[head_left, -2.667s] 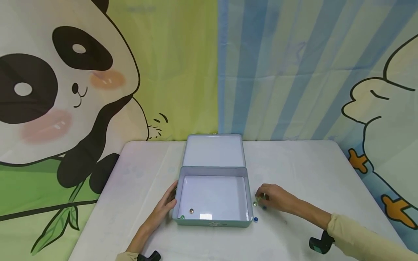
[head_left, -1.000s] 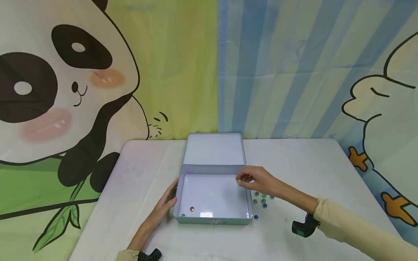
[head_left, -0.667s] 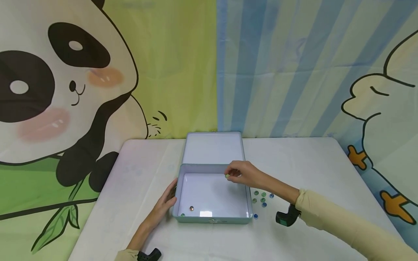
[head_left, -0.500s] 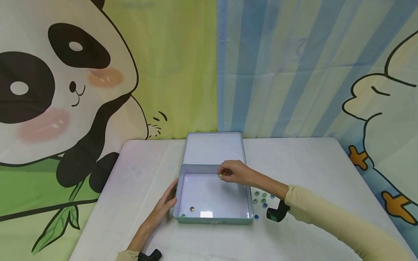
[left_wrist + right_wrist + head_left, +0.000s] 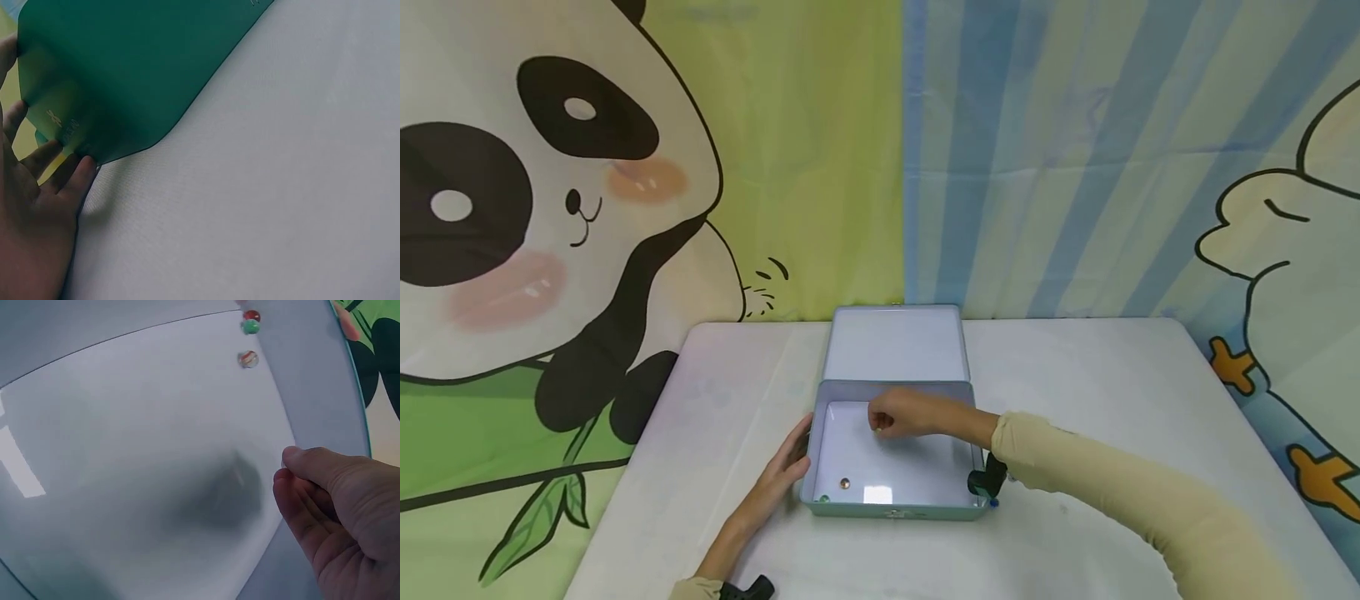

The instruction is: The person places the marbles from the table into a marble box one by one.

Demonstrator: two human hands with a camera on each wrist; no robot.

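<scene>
A green metal box with a pale inside lies on the table, its lid tipped back. Over the box floor my right hand pinches a small marble between thumb and fingertips; only a sliver of the marble shows. In the right wrist view a red marble, a green marble and a clear marble with an orange swirl lie at one corner inside. My left hand rests on the box's left side, its fingers spread along the green wall.
A blue marble sits just outside the box's right front corner, partly behind the black wrist camera. My right sleeve crosses the box's right wall and the table. A printed curtain hangs behind the table.
My right hand has picked a marble from the group right of the box and carried it left over the box floor, lower now. The sleeve now covers most of that group. My left hand stays put.
</scene>
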